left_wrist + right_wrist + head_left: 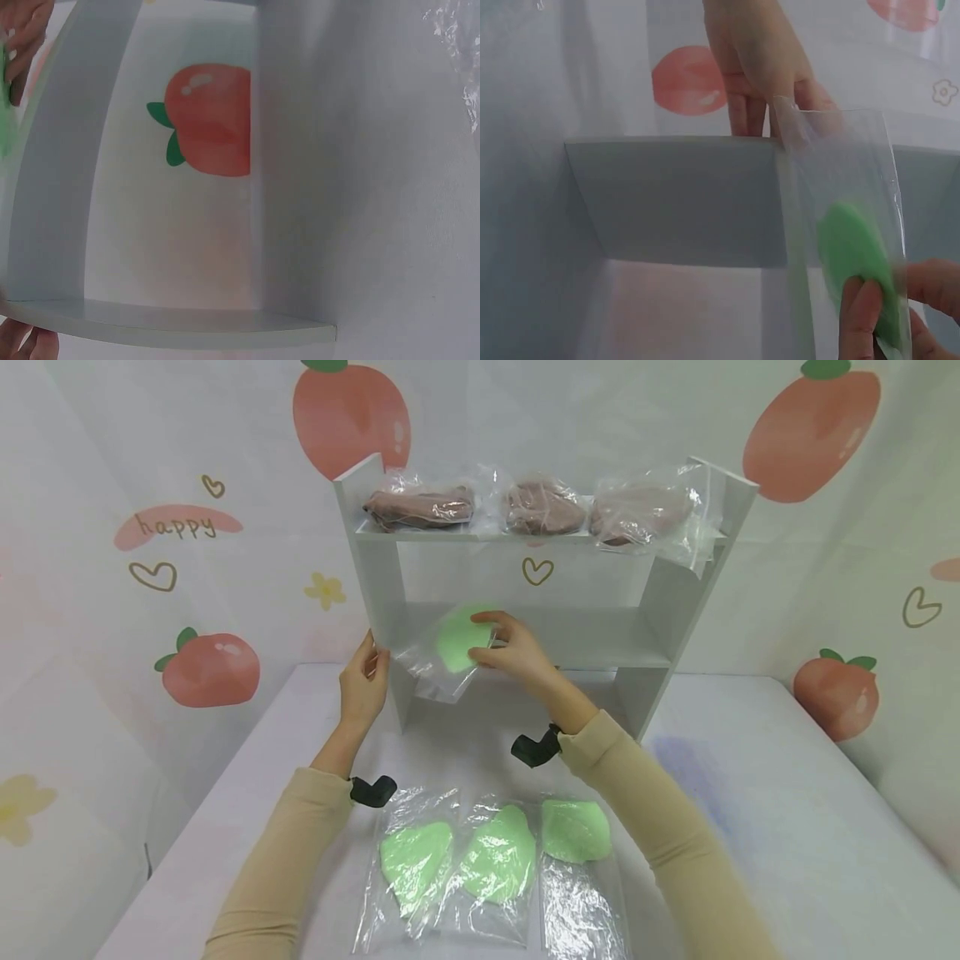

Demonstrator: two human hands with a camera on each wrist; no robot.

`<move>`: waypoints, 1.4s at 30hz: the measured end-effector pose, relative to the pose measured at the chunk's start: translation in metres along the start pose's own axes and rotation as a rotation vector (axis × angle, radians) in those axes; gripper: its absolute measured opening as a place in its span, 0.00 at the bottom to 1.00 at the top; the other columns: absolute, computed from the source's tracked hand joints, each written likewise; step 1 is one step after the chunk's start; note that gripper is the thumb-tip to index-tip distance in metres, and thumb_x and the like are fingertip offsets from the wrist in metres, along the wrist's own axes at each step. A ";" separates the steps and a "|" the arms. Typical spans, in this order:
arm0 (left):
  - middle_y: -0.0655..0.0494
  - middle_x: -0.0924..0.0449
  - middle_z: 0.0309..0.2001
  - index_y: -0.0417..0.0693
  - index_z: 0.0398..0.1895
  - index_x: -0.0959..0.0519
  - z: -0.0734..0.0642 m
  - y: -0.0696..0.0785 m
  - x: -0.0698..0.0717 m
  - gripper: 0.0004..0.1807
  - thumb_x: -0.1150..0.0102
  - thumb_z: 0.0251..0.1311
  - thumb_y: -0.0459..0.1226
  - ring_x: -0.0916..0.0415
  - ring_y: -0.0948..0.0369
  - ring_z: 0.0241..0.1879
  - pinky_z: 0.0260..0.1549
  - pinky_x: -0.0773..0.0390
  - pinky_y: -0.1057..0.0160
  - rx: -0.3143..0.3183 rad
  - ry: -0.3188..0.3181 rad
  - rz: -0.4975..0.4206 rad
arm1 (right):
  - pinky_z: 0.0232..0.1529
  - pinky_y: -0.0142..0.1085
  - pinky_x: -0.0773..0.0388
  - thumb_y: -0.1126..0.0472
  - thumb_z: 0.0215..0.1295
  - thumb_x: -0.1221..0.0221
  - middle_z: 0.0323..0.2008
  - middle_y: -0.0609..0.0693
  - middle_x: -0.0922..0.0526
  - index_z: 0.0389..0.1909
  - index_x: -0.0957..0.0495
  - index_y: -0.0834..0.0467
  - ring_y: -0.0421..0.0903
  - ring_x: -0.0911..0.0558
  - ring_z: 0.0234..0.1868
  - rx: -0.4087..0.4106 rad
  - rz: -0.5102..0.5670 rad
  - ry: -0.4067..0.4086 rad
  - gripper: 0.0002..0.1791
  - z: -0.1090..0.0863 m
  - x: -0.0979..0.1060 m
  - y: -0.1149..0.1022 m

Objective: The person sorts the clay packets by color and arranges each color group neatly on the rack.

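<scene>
My right hand [517, 652] pinches a clear plastic bag [442, 685] holding a flat, pale green piece [459, 639], just in front of the left part of a white shelf unit's [600, 635] middle board. In the right wrist view, the thumb and fingers [861, 315] lie on opposite faces of the bagged green piece [855, 247]. My left hand [363, 689] is at the outer side of the unit's left panel [378, 593]. Its fingers [748, 116] reach to the panel's edge in the right wrist view; the bag partly covers the thumb.
Three clear bags with green pieces [416, 860] [501, 860] [576, 831] lie side by side on the white table [247, 827]. On the top shelf sit three bagged brown lumps [420, 508] [543, 508] [641, 514]. A fruit-print cloth [247, 435] hangs behind.
</scene>
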State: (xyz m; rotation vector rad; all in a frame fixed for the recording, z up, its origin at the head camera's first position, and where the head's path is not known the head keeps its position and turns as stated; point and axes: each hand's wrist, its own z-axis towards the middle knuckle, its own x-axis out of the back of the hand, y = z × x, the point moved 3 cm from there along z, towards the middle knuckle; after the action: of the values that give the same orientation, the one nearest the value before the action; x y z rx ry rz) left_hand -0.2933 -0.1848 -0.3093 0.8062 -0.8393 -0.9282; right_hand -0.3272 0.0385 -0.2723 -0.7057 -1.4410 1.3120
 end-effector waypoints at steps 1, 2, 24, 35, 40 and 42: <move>0.30 0.33 0.61 0.36 0.68 0.42 0.002 -0.005 -0.001 0.26 0.55 0.67 0.30 0.30 0.40 0.59 0.58 0.27 0.49 -0.002 0.003 -0.006 | 0.47 0.35 0.17 0.64 0.58 0.39 0.51 0.57 0.28 0.61 0.31 0.51 0.46 0.19 0.39 -0.001 -0.008 0.003 0.28 0.001 -0.001 0.000; 0.31 0.32 0.61 0.37 0.68 0.41 0.003 -0.007 -0.001 0.26 0.55 0.67 0.30 0.30 0.41 0.59 0.59 0.27 0.50 -0.002 0.005 -0.011 | 0.45 0.35 0.17 0.63 0.58 0.39 0.45 0.55 0.25 0.59 0.30 0.51 0.45 0.19 0.36 -0.003 -0.024 0.009 0.27 0.003 -0.002 0.001; 0.30 0.32 0.60 0.35 0.67 0.41 -0.007 0.013 0.001 0.25 0.56 0.66 0.28 0.30 0.41 0.59 0.59 0.27 0.50 -0.002 0.009 -0.002 | 0.27 0.30 0.27 0.59 0.58 0.38 0.17 0.46 0.31 0.56 0.27 0.53 0.40 0.30 0.19 -0.018 -0.169 0.018 0.24 0.030 -0.023 -0.005; 0.31 0.32 0.60 0.35 0.67 0.41 -0.005 0.009 0.001 0.26 0.56 0.67 0.29 0.30 0.41 0.59 0.58 0.26 0.51 -0.006 0.005 -0.009 | 0.29 0.27 0.21 0.58 0.56 0.36 0.44 0.55 0.26 0.51 0.29 0.58 0.46 0.17 0.31 -0.025 -0.142 0.116 0.23 0.036 -0.034 -0.008; 0.30 0.32 0.60 0.34 0.67 0.41 -0.004 0.008 0.001 0.25 0.55 0.67 0.29 0.29 0.41 0.59 0.58 0.26 0.52 -0.013 0.012 -0.006 | 0.34 0.32 0.20 0.57 0.57 0.36 0.47 0.57 0.27 0.48 0.28 0.60 0.50 0.15 0.37 -0.034 -0.144 0.166 0.20 0.034 -0.037 -0.007; 0.30 0.32 0.60 0.34 0.67 0.41 -0.004 0.008 0.001 0.25 0.55 0.67 0.29 0.29 0.41 0.59 0.58 0.26 0.52 -0.016 0.013 0.000 | 0.37 0.34 0.20 0.58 0.58 0.37 0.47 0.58 0.25 0.47 0.25 0.61 0.51 0.17 0.43 -0.025 -0.177 0.175 0.18 0.034 -0.039 -0.007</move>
State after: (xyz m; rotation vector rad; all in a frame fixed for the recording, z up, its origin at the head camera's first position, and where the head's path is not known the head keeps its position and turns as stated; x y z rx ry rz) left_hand -0.2864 -0.1814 -0.3038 0.7971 -0.8197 -0.9276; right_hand -0.3453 -0.0102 -0.2729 -0.6760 -1.3472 1.0710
